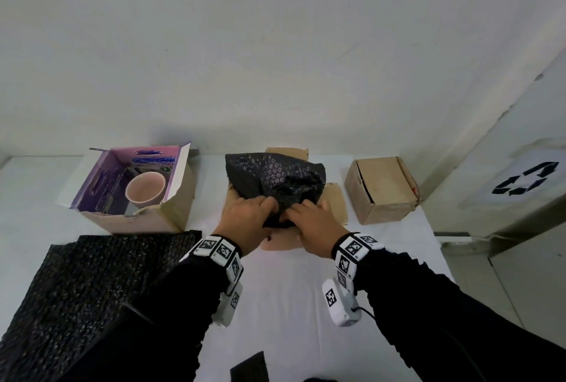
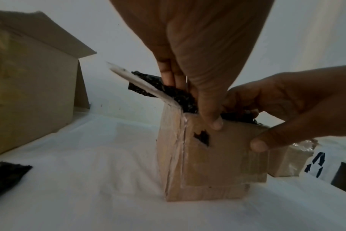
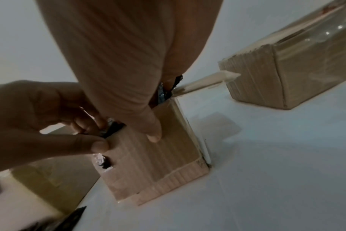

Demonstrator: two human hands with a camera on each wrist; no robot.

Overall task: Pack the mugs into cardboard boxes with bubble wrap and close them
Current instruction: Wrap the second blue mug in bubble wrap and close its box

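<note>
An open cardboard box [image 1: 284, 242] stands mid-table with black bubble wrap [image 1: 272, 176] bulging out of its top. My left hand [image 1: 260, 210] and right hand [image 1: 301, 213] meet at its near rim. In the left wrist view my left hand [image 2: 198, 78] has its fingers inside against the wrap [image 2: 180, 96] and its thumb outside on the box [image 2: 223, 164]. My right hand [image 3: 128, 62] grips the same way, thumb on the front wall [image 3: 158, 164]. Whatever the wrap holds is hidden. A pink mug [image 1: 145, 190] sits in a purple box [image 1: 131, 219] at the left.
A shut cardboard box [image 1: 382, 191] stands to the right. Black bubble wrap sheets [image 1: 101, 274] lie at the near left of the white table [image 1: 291, 305]. A recycling sign [image 1: 525, 177] marks a bin at the far right. A wall rises just behind the boxes.
</note>
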